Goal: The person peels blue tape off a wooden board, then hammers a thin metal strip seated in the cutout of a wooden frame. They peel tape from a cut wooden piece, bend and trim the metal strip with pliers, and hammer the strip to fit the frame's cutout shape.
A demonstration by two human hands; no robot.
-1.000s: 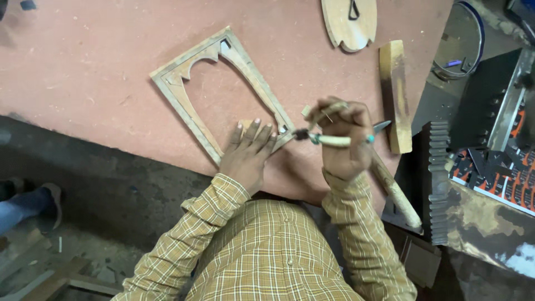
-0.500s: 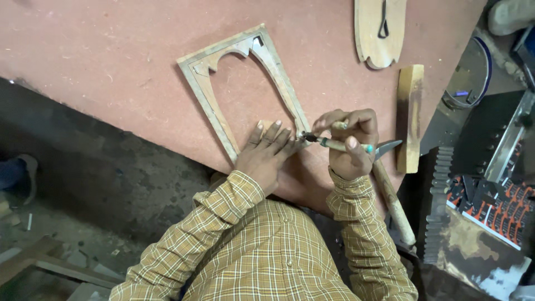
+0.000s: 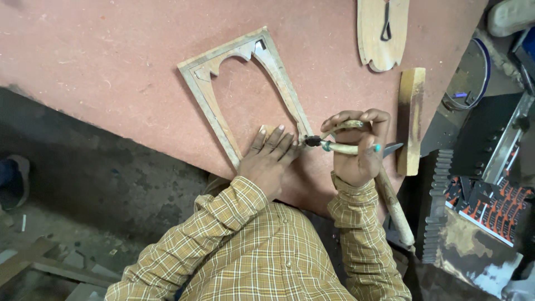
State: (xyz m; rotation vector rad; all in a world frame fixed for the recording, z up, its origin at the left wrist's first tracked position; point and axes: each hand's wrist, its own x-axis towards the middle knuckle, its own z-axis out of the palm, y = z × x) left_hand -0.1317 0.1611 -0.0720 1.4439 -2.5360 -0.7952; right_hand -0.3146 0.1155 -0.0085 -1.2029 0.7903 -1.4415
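A flat wooden frame (image 3: 245,95) with a scalloped arch cut at its top lies on the reddish desk (image 3: 111,67), its lower end pointing toward the person and its arched end toward 12 o'clock. The left hand (image 3: 270,159) lies spread and flat, palm down, across the frame's lower end, gripping nothing; it looks pressed there to keep the piece from sliding. At 3 o'clock of it, the right hand (image 3: 359,147) is closed around a slim hand tool (image 3: 334,146) with a pale handle and a dark tip, the tip meeting the frame's right rail near its lower corner, close beside the left fingertips, which would steady the working point. A second pale piece arches over the tool inside the same fist; what it is I cannot tell. Under the right wrist a long wooden handle (image 3: 393,209) runs off toward 5 o'clock, with a metal blade tip showing past the fist. Farther out, at 3 o'clock, a short wood block (image 3: 411,120) lies on the desk edge, and at 1 o'clock a shaped wooden panel (image 3: 382,33) with a dark slot rests within reach.
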